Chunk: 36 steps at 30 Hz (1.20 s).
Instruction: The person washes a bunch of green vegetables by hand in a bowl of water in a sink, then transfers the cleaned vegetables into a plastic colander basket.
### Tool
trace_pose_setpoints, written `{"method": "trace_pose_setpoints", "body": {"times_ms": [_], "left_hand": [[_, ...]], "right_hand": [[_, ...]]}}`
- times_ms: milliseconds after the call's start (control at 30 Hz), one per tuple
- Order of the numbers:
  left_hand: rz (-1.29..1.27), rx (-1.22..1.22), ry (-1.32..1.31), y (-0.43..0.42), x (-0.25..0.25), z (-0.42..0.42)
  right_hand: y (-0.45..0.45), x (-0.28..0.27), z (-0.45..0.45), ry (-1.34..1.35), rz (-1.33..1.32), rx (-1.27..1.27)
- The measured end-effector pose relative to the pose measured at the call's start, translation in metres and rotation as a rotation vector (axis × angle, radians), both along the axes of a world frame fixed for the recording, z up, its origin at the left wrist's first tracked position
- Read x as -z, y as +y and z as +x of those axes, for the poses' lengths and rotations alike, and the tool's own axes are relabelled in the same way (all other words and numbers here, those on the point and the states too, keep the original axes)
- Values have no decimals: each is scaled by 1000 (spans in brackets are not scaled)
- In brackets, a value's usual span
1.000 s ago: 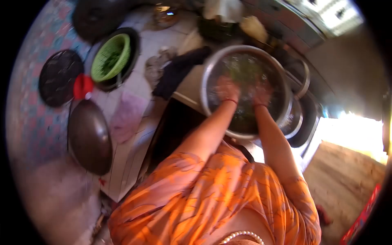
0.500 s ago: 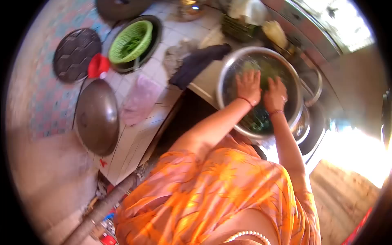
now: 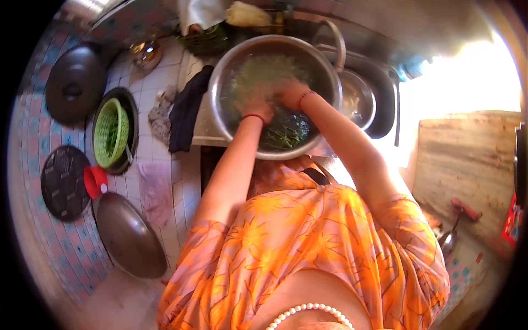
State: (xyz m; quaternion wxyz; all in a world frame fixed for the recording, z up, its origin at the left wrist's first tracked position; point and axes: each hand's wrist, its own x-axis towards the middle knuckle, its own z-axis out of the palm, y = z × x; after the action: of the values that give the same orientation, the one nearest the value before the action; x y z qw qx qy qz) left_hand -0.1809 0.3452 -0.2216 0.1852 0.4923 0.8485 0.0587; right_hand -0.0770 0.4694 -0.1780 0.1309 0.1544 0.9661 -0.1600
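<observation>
- Basin (image 3: 286, 154): moved from upper right to upper centre of frame.
- Greens (image 3: 287, 133): in basin, clump lower in frame than left hand (image 3: 256, 104) (nearer) and right hand (image 3: 290, 94); strands mixed.
- Both blurred; grip, can't tell.

1. Around the left hand (image 3: 256, 105) and right hand (image 3: 291, 92): basin (image 3: 215, 93), smooth, shiny metal.
2. Left of the left hand: matt cloth (image 3: 188, 113); farther out, perforated plastic basket (image 3: 122, 127).
3. Right of the right hand: wooden board (image 3: 462, 157), grained.

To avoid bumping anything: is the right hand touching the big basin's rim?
Apart. The head view shows dark water between the right hand and the basin's rim.
</observation>
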Motion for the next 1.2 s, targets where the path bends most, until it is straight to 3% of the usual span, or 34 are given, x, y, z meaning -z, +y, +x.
{"method": "trace_pose_setpoints", "body": {"times_ms": [133, 167, 333, 400, 500, 600, 667, 733, 800, 867, 900, 933, 1033, 1133, 1200], "left_hand": [[-378, -99, -99, 20, -94, 15], [-276, -87, -68, 25, -90, 22], [205, -92, 31, 50, -64, 60], [177, -10, 45, 55, -64, 75], [160, 92, 138, 58, -47, 75], [82, 146, 183, 58, -32, 70], [62, 174, 196, 59, -26, 65], [85, 212, 219, 61, -16, 62], [74, 250, 203, 64, -7, 57], [107, 292, 223, 66, 1, 54], [145, 316, 252, 66, 4, 51], [184, 340, 282, 68, 6, 50], [-91, 256, 257, 70, 8, 52], [204, 340, 286, 70, 11, 46], [-108, 270, 297, 72, -1, 54]], "right_hand": [[6, -95, 35, 255, -161, 66], [9, -111, 51, 302, -185, 101], [42, -106, 130, 837, -1348, 580], [45, -93, 138, 977, -1307, 775], [48, -79, 150, 1091, -1693, 1000], [71, -46, 188, 1257, -1718, 1131], [94, -6, 227, 1209, -1249, 1371], [117, 67, 280, 597, -416, 1716], [124, 139, 314, 431, -503, 1852], [129, 199, 337, 412, -1325, 1926], [127, 208, 334, 311, -1432, 2020], [128, 210, 331, 263, -1420, 1990], [121, 189, 320, 111, -1293, 1892], [123, 122, 299, 150, -1332, 1806], [121, 106, 299, 177, -1443, 1706]]}}
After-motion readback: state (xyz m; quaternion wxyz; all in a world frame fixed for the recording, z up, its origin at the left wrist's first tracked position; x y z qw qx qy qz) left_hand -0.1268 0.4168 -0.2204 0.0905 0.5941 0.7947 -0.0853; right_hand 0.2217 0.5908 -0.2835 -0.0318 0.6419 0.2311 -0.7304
